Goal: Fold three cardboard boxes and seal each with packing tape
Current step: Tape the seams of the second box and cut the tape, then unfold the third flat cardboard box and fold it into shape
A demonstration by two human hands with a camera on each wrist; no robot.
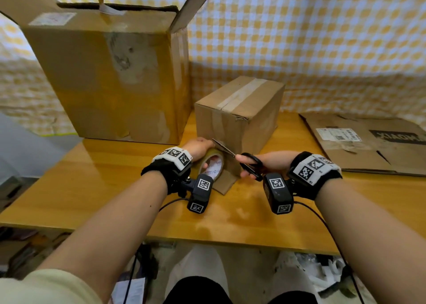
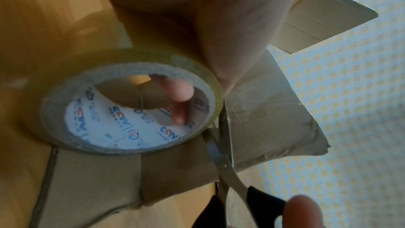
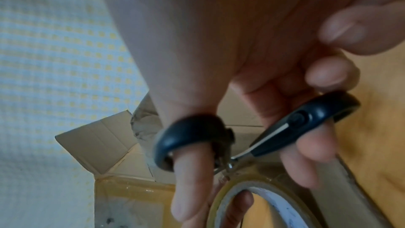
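Small box (image 1: 239, 112) mid-table (image 1: 92, 188); tall box (image 1: 103, 73) behind-left; flattened cardboard (image 1: 368, 142) right; tape roll (image 1: 213, 165), seemingly touching, before small box.

both forearms reach forward; the left hand (image 1: 200, 147) curls round a clear tape roll (image 1: 212, 165), the right hand (image 1: 265, 163) fingers through black-handled scissors (image 1: 244, 162).

Glossy honey-coloured wooden table (image 1: 99, 195) across the middle, catching soft reflections. Behind it, from 9 through 12 to 3 o'clock, a yellow-and-white checked cloth (image 1: 322, 38) hung as backdrop, creased at 9. Below the table edge, at 6 to 7 o'clock, a dim cluttered floor (image 1: 27, 246).
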